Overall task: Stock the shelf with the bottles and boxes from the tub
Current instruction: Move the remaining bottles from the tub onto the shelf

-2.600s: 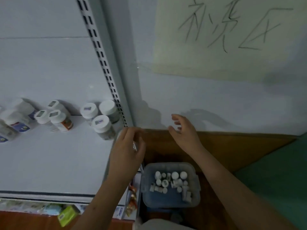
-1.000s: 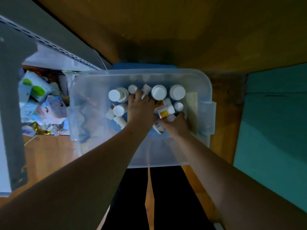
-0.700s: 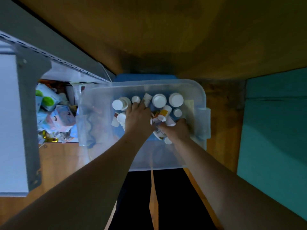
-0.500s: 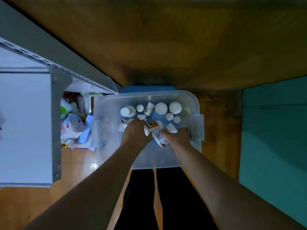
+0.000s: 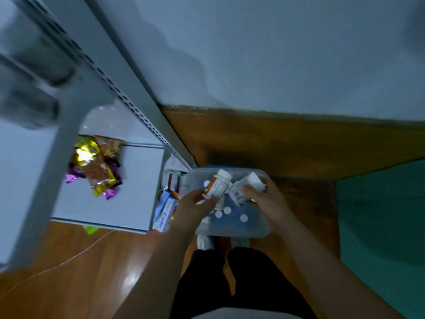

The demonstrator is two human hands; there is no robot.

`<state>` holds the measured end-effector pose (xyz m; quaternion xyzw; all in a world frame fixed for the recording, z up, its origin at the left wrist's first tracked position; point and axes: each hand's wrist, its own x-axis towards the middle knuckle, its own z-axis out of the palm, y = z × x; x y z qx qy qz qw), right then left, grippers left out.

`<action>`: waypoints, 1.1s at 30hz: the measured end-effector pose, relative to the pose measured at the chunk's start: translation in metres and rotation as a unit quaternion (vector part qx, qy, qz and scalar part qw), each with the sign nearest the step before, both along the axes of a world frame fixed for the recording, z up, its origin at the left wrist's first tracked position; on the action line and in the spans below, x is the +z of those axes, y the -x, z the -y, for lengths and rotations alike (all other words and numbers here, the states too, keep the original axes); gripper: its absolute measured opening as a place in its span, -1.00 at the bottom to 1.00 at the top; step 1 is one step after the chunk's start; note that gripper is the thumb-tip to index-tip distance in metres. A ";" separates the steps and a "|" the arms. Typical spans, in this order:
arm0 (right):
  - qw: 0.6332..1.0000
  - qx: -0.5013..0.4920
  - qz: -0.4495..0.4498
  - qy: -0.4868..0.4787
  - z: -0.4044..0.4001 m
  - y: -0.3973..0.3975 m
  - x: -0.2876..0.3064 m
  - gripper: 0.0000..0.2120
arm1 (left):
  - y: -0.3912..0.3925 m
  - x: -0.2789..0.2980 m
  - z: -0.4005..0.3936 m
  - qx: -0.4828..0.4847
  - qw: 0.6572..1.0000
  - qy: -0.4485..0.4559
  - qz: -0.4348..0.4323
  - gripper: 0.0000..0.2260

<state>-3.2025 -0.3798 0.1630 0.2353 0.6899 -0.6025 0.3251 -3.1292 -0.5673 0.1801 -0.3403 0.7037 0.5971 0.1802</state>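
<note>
Above the clear plastic tub (image 5: 232,231) on the floor, each of my hands holds a bottle. My left hand (image 5: 195,209) grips a white-capped bottle with an orange label (image 5: 217,184). In my right hand (image 5: 264,199) is a second white-capped bottle with a white label (image 5: 245,186), lying tilted. Several white bottle caps (image 5: 226,210) show inside the tub below. The grey shelf unit (image 5: 92,93) rises at the left, blurred.
A low white shelf board (image 5: 133,180) holds shiny snack packets (image 5: 96,166). Boxes (image 5: 166,208) stand at its right end beside the tub. A white cable (image 5: 69,261) runs over the wooden floor. A teal mat (image 5: 381,217) lies at the right. My legs stand behind the tub.
Both hands have come up out of the tub, each with a bottle. The view has risen and tilted toward the wall and shelf.
</note>
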 end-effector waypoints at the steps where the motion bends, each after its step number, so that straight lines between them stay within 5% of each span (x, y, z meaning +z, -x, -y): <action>1: 0.999 -0.003 -0.018 0.029 0.001 0.000 0.020 -0.70 | -0.005 0.021 0.002 0.023 0.999 -0.026 -0.021 -0.77; 8: 0.977 0.041 -0.182 0.107 0.042 -0.004 0.163 -0.41 | -0.033 0.143 0.032 0.085 0.947 -0.254 -0.176 -0.44; 13: 0.930 0.097 -0.335 0.117 0.100 -0.005 0.243 -0.57 | -0.041 0.216 0.069 0.091 0.901 -0.313 -0.287 -0.39; 19: 0.867 0.162 -0.461 0.095 0.184 -0.025 0.302 -0.61 | -0.075 0.272 0.146 0.104 0.927 -0.130 -0.336 -0.60; 27: 0.748 0.233 -0.618 -0.062 0.296 -0.072 0.283 -0.41 | -0.134 0.239 0.254 0.159 0.924 0.144 -0.317 -0.72; 33: 0.791 0.218 -0.551 -0.153 0.336 -0.083 0.235 -0.31 | -0.144 0.229 0.274 0.120 0.920 0.169 -0.333 -0.71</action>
